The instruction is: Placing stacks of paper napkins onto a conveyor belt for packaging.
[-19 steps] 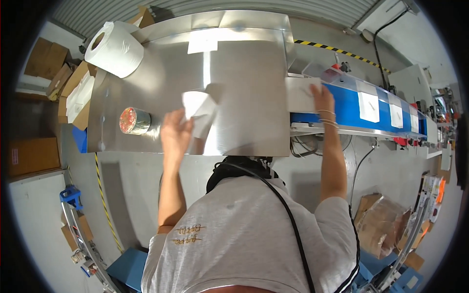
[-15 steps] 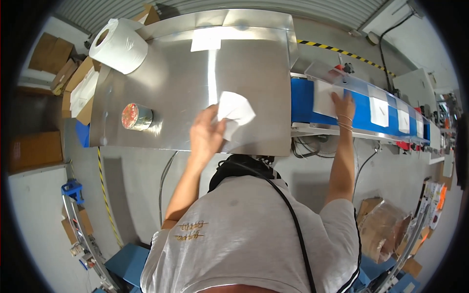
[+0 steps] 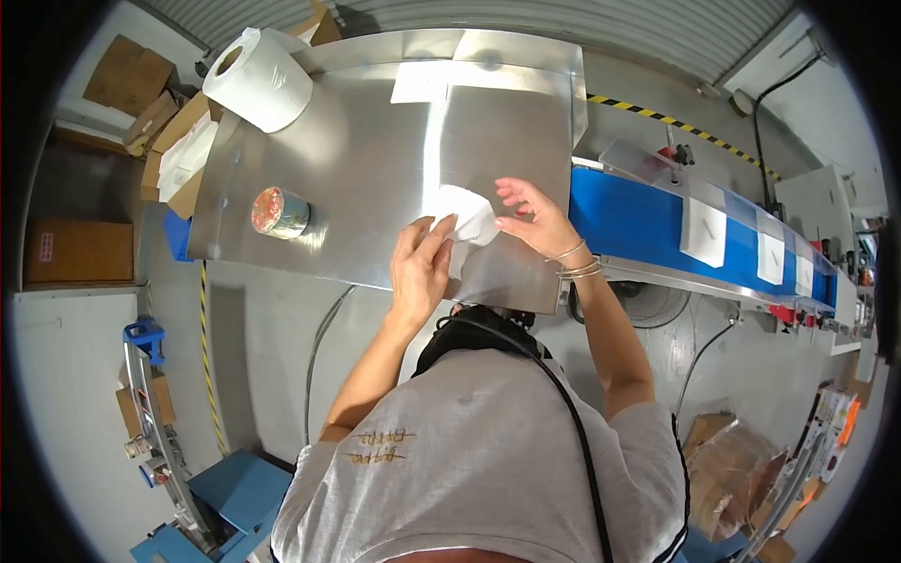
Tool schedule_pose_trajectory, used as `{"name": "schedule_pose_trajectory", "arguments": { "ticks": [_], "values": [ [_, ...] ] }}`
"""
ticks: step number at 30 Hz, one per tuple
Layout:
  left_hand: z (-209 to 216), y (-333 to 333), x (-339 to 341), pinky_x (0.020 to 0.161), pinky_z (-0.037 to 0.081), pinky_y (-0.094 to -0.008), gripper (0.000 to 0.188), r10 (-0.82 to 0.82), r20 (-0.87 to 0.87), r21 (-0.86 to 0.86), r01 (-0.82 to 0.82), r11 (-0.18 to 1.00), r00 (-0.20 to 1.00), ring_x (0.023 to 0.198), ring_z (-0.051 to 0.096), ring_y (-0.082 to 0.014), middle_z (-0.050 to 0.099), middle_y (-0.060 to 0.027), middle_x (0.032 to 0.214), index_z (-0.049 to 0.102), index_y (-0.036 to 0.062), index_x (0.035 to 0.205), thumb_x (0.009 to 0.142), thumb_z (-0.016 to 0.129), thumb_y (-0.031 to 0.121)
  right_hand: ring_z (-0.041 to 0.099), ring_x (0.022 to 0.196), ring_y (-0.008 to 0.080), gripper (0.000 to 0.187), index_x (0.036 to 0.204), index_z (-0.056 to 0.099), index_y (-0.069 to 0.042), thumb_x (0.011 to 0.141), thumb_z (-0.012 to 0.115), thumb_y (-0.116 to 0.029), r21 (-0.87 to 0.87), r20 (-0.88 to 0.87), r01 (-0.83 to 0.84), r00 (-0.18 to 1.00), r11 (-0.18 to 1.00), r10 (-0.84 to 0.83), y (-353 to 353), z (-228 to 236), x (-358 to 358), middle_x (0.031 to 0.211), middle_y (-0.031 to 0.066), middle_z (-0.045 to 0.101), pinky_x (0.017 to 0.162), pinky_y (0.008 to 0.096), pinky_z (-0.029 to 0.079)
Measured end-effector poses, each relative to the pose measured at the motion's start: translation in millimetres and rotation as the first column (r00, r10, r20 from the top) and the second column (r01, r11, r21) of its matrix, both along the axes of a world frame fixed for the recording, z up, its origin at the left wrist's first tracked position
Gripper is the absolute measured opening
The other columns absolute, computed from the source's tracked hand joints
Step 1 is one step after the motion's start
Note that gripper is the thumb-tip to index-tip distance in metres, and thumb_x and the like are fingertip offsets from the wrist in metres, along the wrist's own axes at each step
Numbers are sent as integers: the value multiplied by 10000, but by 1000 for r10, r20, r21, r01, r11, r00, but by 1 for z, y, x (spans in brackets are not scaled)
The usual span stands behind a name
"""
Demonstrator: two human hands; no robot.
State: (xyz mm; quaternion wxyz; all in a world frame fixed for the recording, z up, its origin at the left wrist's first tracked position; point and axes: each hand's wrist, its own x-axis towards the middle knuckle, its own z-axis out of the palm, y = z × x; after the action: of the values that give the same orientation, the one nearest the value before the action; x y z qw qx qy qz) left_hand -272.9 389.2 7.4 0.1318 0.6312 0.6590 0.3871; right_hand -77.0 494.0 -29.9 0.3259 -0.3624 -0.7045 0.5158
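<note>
A thin, creased white sheet or pouch is pinched in my left hand above the near part of the steel table. Whether it is a bag or a single sheet I cannot make out. My right hand, with bracelets at the wrist, is open beside its right edge; the fingers are apart and the thumb is close to the white piece. To the left lies a short, shiny cylinder with a red and orange speckled end. A blue conveyor belt adjoins the table on the right.
Several flat white pieces lie along the belt under a clear guard. At the table's far left stands a big white roll, near open cardboard boxes. Another flat white piece rests by the far rim.
My right hand has left a white piece on the belt and come left over the table, to the sheet in my left hand. The white pieces on the belt have shifted right.
</note>
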Motion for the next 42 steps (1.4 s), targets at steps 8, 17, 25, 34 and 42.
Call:
{"name": "schedule_pose_trajectory", "arguments": {
  "ticks": [8, 17, 25, 34, 42],
  "values": [
    [-9, -6, 2, 780, 503, -348, 304, -24, -146, 84, 36, 996, 989, 957, 586, -273, 591, -117, 1110, 699, 141, 1055, 795, 645, -6, 546, 976, 128, 470, 1222, 509, -52, 800, 710, -91, -104, -87, -177, 982, 979, 168, -3, 2, -6, 1118, 34, 571, 830, 272, 472],
    [-7, -6, 9, 825, 488, -368, 393, -9, -105, 62, 16, 998, 994, 987, 562, -293, 580, -128, 1124, 721, 196, 1025, 723, 667, -49, 564, 900, 101, 342, 1103, 563, -44, 795, 709, -67, -104, -163, -213, 967, 971, 195, 2, -11, -8, 1028, 10, 583, 773, 253, 493],
    [6, -5, 16, 817, 491, -371, 215, 68, 40, -108, -64, 992, 997, 984, 590, -292, 612, -154, 1093, 691, 61, 1036, 845, 658, 154, 527, 979, 104, 235, 1010, 494, -42, 846, 657, -84, -88, -277, -126, 956, 988, 97, -10, -26, 29, 1016, 36, 580, 832, 258, 456],
    [1, 1, 36, 769, 497, -363, 231, -33, -233, 49, 46, 998, 972, 877, 609, -272, 648, -86, 1030, 709, 76, 936, 770, 604, -47, 633, 773, 233, 327, 1050, 573, -40, 853, 658, -286, 239, 196, 780, 544, 578, -816, 34, -68, 268, 873, 143, 645, 692, 329, 491],
    [23, 27, 100, 749, 503, -349, 272, -508, -83, 12, 511, 860, 857, 874, 618, -266, 657, -83, 1005, 705, 66, 907, 706, 596, -83, 579, 999, 333, 463, 1208, 521, -45, 829, 687, -251, 730, 243, 496, 456, 471, -856, 26, -32, 300, 1152, 137, 593, 858, 408, 468]
  ]
}}
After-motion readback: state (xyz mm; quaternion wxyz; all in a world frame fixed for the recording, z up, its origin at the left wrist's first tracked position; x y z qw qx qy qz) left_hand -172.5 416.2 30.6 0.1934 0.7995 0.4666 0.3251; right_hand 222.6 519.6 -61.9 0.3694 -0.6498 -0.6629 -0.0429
